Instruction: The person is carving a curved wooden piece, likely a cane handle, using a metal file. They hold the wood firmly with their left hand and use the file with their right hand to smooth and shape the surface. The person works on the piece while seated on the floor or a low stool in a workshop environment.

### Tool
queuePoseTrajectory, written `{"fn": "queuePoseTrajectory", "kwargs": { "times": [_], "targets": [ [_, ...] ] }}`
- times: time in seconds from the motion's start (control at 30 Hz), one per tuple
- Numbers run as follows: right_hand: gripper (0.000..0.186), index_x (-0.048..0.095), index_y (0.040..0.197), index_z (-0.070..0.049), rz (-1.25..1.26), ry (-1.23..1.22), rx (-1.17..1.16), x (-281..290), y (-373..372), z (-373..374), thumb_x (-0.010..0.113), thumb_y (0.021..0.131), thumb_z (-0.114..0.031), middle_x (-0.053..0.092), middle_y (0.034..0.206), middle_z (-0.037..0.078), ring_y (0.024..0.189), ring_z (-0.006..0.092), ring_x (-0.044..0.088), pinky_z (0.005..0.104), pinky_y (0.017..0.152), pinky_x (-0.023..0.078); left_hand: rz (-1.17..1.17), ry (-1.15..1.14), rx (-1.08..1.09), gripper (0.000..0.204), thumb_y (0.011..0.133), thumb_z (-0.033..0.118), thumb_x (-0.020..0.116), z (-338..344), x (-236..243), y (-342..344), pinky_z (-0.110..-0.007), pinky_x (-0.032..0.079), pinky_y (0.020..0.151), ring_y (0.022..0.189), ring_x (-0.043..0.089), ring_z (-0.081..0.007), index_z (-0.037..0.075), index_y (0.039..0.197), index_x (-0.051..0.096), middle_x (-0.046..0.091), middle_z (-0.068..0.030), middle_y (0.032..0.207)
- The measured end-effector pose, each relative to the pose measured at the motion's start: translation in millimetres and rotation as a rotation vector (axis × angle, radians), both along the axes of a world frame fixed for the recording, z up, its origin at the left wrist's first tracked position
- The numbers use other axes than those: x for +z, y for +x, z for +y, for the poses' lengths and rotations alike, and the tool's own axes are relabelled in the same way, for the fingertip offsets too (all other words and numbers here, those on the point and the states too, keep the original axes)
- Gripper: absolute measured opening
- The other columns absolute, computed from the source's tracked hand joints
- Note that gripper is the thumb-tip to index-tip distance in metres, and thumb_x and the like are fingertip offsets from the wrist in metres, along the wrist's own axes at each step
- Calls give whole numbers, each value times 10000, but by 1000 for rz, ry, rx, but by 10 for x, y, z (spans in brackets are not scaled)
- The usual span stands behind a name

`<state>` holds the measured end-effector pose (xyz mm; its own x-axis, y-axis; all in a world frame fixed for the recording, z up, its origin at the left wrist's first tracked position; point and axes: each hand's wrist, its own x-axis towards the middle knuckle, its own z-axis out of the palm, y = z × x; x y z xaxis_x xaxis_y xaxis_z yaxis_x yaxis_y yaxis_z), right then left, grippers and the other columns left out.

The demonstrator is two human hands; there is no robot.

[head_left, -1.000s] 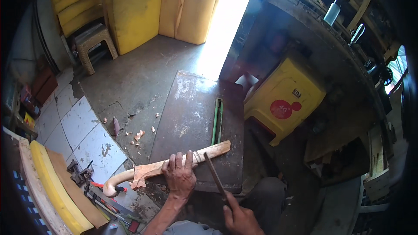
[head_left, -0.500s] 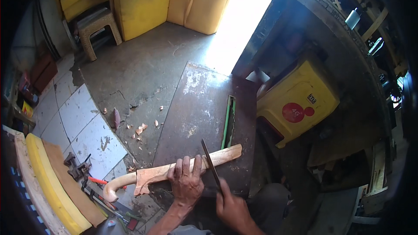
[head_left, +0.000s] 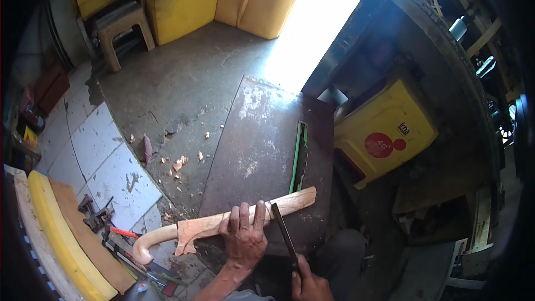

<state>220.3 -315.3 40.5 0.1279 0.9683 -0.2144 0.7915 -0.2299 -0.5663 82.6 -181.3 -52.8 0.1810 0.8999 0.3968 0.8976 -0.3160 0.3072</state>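
A long carved wooden piece (head_left: 290,202) with a curved, hooked end at the left lies across the near edge of a dark metal sheet (head_left: 262,139). My left hand (head_left: 245,237) grips it from above near its middle, fingers over the top. My right hand (head_left: 309,287), at the lower edge, holds the handle of a dark flat file (head_left: 283,234). The file's tip rests on the wood just right of my left fingers.
A green-framed saw (head_left: 298,156) lies on the sheet. Wood chips (head_left: 178,163) dot the concrete floor. A yellow plastic crate (head_left: 387,134) stands at right, a stool (head_left: 120,28) and yellow panels at the back. Tools (head_left: 111,231) and a yellow plank (head_left: 61,234) lie at left.
The file has slid along the wood and my right hand has pulled back toward me. My left hand keeps the same hold.
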Motion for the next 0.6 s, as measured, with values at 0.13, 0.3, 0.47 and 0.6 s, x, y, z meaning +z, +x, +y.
{"fn": "queuePoseTrajectory", "kwargs": {
  "times": [0.13, 0.3, 0.47, 0.6],
  "targets": [
    [605, 388, 1541, -113, -10, 24, 39, -186, -46, 829, 609, 981, -177, 698, 774, 266, 687, 481, 692, 569, 633, 567, 9, -11, -14, 533, 811, 182, 637, -23, -20, 6, -474, 288, 1031, 1249, 505, -290, 134, 1340, 674, 573, -112, 1270],
    [618, 375, 1546, -112, -82, -137, 18, 84, -106, 181, 616, 983, -194, 682, 734, 259, 683, 480, 687, 563, 637, 567, -16, -24, -13, 520, 811, 188, 631, -65, -16, -12, -474, 288, 1037, 1253, 501, -288, 120, 1324, 683, 572, -116, 1278],
    [644, 346, 1565, -131, -60, -9, 59, -168, -48, 685, 611, 983, -208, 686, 729, 253, 664, 469, 693, 604, 621, 556, 4, -28, -16, 534, 805, 192, 635, -24, 10, -33, -481, 283, 1045, 1257, 497, -295, 121, 1333, 679, 561, -116, 1285],
    [568, 386, 1528, -124, -80, -85, 27, -137, 38, 81, 585, 999, -186, 687, 733, 259, 640, 488, 675, 617, 591, 533, -17, -22, -15, 523, 812, 194, 634, -28, -2, 18, -490, 280, 1054, 1256, 498, -301, 116, 1326, 687, 560, -119, 1278]
  ]
}}
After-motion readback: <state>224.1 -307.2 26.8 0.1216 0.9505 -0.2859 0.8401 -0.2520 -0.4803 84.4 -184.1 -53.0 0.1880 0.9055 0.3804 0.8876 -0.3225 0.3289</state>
